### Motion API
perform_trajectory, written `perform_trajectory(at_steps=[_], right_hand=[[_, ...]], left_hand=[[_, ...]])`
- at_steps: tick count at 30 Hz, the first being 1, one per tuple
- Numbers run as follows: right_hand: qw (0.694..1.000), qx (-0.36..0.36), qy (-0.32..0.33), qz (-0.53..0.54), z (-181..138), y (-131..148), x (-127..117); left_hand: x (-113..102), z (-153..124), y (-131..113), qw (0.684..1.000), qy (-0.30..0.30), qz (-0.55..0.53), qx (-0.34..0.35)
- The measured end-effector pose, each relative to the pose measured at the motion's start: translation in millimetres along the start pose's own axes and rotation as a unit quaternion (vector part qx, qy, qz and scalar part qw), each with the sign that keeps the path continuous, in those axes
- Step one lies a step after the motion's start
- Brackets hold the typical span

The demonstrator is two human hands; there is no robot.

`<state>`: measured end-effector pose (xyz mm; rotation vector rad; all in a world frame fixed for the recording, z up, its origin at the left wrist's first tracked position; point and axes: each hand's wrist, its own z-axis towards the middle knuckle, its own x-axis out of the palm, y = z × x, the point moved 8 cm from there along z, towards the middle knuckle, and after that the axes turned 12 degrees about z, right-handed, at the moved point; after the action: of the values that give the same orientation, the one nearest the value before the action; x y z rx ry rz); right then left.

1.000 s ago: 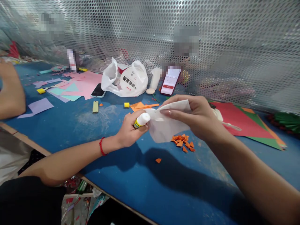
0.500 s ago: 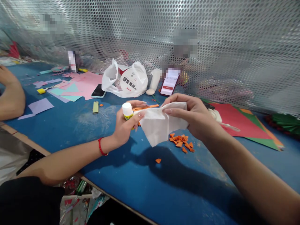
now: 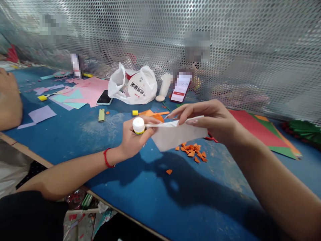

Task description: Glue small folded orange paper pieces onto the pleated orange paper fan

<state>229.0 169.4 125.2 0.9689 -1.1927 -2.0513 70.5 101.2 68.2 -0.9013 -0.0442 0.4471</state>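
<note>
Center of frame: white sheet, aloft over blue tabletop. At its left end, left hand clamped on glue stick and sheet edge. At its right end, right hand pinching, thumb against fingers. Just below right: orange scraps. Upper center: white plastic bag, phone to its right. Far right: red paper.
</note>
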Motion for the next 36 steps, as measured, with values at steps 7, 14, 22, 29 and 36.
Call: perform_trajectory(at_steps=[7,14,22,29,36], right_hand=[[0.996,0.085,0.026,-0.022,2,-17,21],[0.991,0.08,0.079,-0.074,4,-32,26],[0.951,-0.067,-0.282,-0.109,-16,15,-11],[0.991,-0.018,-0.134,0.006,-13,6,41],[0.953,0.023,-0.201,0.225,-17,-21,57]], left_hand=[[8,-3,-21,0.99,0.044,0.088,0.102],[10,0,-6,0.992,0.052,0.112,0.04],[7,-7,-4,0.999,0.023,-0.008,0.038],[21,-15,0,0.995,0.085,-0.031,0.034],[23,-19,14,0.995,0.099,0.003,-0.024]])
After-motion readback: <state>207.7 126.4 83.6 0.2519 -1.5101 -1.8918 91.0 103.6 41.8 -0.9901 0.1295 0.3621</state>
